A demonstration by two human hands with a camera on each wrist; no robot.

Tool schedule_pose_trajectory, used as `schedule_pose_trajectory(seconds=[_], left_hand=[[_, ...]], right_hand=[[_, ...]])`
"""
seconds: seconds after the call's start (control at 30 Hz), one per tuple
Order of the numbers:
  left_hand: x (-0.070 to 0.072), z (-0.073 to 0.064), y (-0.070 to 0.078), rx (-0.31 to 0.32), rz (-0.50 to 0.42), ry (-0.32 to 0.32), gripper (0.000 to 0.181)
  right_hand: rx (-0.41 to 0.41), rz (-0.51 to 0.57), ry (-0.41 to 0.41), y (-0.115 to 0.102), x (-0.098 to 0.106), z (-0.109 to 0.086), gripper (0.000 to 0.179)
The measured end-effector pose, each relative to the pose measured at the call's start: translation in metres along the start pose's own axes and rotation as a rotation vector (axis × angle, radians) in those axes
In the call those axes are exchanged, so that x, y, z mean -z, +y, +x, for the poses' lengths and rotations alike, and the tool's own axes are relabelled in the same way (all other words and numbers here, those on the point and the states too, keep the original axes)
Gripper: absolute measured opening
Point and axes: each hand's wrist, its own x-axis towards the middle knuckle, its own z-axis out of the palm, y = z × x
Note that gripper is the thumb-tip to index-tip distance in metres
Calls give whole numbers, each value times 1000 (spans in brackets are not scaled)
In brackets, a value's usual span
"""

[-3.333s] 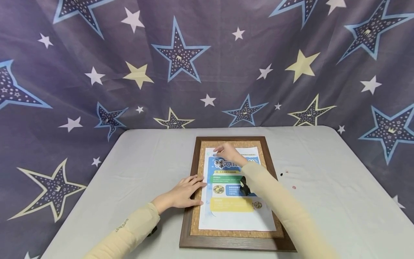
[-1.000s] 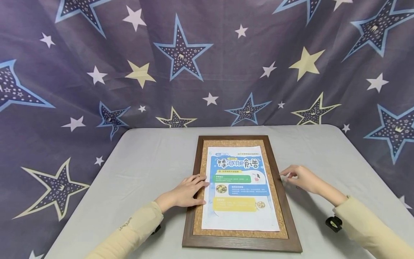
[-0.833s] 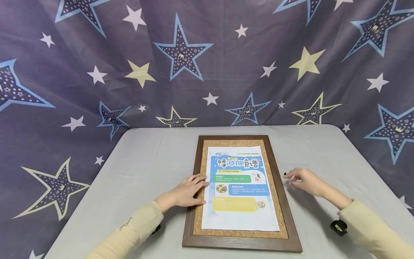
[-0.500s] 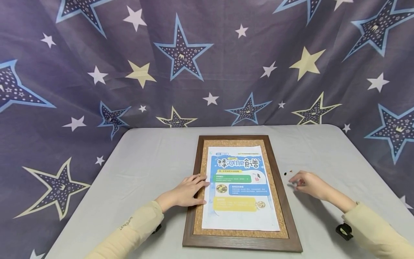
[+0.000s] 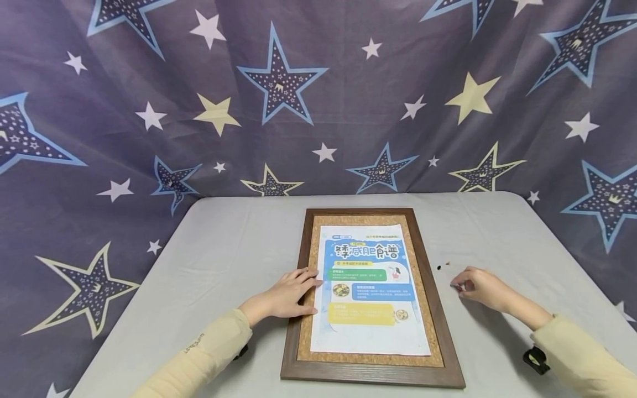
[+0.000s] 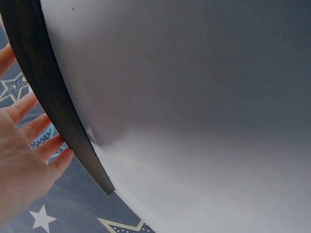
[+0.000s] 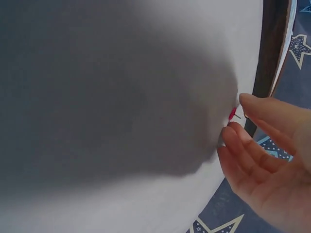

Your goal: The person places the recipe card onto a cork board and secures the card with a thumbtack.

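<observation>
My left hand lies with spread fingers on the left side of the wood-framed cork board, its fingertips touching the printed paper sheet. In the left wrist view the fingers run along the frame's dark edge. To the right of the board, my right hand is low over the table. A red push pin shows in the right wrist view between the thumb and fingers, which stand slightly apart around it. A black pin and a tiny reddish-brown pin lie just beyond that hand.
A pale cloth covers the table under the board. Behind and beside it hangs a dark curtain with stars. Black wrist cameras sit under both sleeves.
My right hand has left the sheet's top for the table at right, then slid slightly right and toward me, uncovering the black and reddish-brown pins. The left hand has stayed on the board.
</observation>
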Motion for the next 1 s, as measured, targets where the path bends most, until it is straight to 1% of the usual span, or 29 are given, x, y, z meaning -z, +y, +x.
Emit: schedule_pose_trajectory(seconds=[0.23, 0.4, 0.53, 0.8, 1.0], left_hand=[[-2, 0, -2, -2, 4, 4, 62], [-2, 0, -2, 2, 11, 2, 62], [-2, 1, -2, -6, 8, 13, 62], [0, 0, -1, -3, 9, 12, 62], [0, 0, 0, -4, 6, 11, 62]], right_hand=[[31, -13, 22, 4, -3, 1, 12], [11, 5, 12, 7, -4, 1, 10], [-11, 10, 7, 7, -4, 0, 10], [-10, 12, 34, 6, -4, 0, 9], [-16, 0, 27, 7, -2, 1, 8]])
